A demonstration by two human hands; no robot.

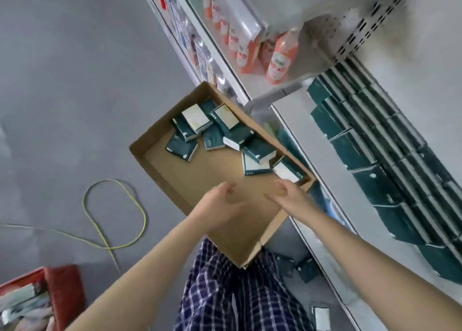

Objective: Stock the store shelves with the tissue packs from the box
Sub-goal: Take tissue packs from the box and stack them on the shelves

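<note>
A shallow cardboard box [160, 153] rests tilted against the shelf edge, above my lap. Several dark green and white tissue packs [226, 134] lie loose along its far, shelf-side half. My left hand [220, 205] hovers over the bare near part of the box bottom, fingers loosely curled, holding nothing. My right hand [290, 197] is beside it near the box's right corner, fingers relaxed and empty, close to the nearest pack [287, 170]. Rows of the same green packs [375, 161] stand on the white shelf [295, 121] at the right.
Orange bottles [280, 58] fill the shelf above. A few green packs [295, 268] lie on the lower shelf, below the box. A yellow-green cord [112, 220] loops on the grey floor at the left. A red crate [60, 295] with goods sits at the bottom left.
</note>
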